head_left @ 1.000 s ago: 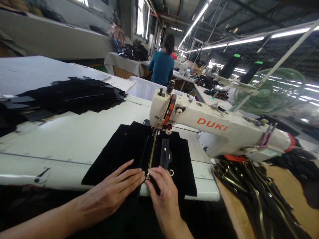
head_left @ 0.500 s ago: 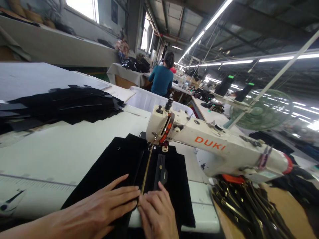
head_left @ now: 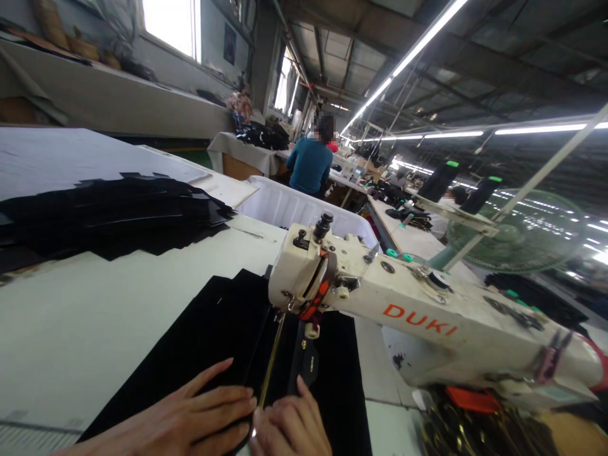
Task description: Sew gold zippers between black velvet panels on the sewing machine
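A large piece of black fabric [head_left: 190, 342] lies under the head of a white sewing machine [head_left: 304, 272] marked DUKI. From below the needle area a narrow gold zipper [head_left: 272, 361] runs toward me along the fabric. My left hand [head_left: 190, 415] rests flat on the cloth left of the zipper, fingers stretched out. My right hand [head_left: 292, 424] has its fingers bunched and closed on the near end of the zipper, fingertips beside those of the left. A black tab with a small label [head_left: 310, 364] sits on the fabric just beyond the right hand.
Stacked black pieces [head_left: 109, 212] lie on the table to the left. Behind the machine stands a white bin [head_left: 304, 206]. Gold-trimmed black strips [head_left: 465, 424] are heaped at the right. Further back are a seated person in teal [head_left: 310, 166] and a green fan [head_left: 517, 231].
The view has tilted up and come closer, so the machine, fabric and both hands appear lower. Both hands keep about the same places along the zipper.
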`<state>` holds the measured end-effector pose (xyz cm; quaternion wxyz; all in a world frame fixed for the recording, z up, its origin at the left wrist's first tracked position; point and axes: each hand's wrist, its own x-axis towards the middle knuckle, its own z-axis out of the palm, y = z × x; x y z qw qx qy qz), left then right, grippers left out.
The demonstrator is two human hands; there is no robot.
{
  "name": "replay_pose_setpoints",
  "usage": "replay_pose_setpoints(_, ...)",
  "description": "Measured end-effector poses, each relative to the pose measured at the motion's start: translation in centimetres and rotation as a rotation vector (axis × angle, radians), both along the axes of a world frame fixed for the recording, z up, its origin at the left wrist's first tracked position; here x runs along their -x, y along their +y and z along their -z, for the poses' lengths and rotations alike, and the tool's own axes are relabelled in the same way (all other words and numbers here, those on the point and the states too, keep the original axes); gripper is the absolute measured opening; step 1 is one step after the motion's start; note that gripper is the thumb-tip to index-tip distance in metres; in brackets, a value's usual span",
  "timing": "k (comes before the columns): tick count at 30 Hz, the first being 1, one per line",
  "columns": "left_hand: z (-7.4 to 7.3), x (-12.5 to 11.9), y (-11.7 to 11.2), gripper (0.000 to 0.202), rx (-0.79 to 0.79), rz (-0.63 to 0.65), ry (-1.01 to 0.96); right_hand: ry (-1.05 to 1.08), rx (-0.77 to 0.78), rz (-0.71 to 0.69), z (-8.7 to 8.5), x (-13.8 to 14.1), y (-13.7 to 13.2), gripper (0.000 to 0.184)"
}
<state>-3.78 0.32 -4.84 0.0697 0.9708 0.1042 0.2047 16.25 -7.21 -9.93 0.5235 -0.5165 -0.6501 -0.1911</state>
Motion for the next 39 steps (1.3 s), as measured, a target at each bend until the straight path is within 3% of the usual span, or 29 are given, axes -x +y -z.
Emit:
replay_pose_setpoints(4,-1.4,-0.3,2.0,0.077,0.033,0.129,0.053,-0.051,0.133,-0.077,-0.7,-1.1,0.7,0.021)
replay_pose_setpoints(11,-2.8,-1.1,3.7,0.089,0.027,0.101,0.171,-0.139,0.307,-0.183,-3.2,-3.0,2.3,0.02)
replay_pose_setpoints(16,-3.9,-1.9,5.2,0.075,-0.001,0.113,0.135,-0.21,0.432,-0.221,-4.7,-4.1,3.5,0.02)
replay_pose_setpoints(22,-3.2,-2.8,7.1,0.074,-0.02,0.096,0.177,-0.183,0.502,-0.228,-5.5,-4.8,5.3,0.03)
replay_pose_setpoints(26,-1.8,-3.2,8.0,0.075,0.022,0.083,0.141,-0.181,0.561,-0.19,-6.0,-4.9,5.7,0.03)
replay_pose_setpoints(29,-1.2,-3.2,8.1,0.081,0.057,0.072,0.12,-0.119,0.573,-0.087,-5.9,-4.7,5.4,0.032)
replay_pose_setpoints(32,-1.0,-3.1,8.0,0.078,0.067,0.063,0.137,-0.112,0.586,0.054,-5.6,-4.3,5.1,0.029)
replay_pose_setpoints(39,-1.2,-3.1,8.1,0.071,0.044,0.081,0.143,-0.303,0.673,0.198,-6.0,-2.9,5.7,0.03)
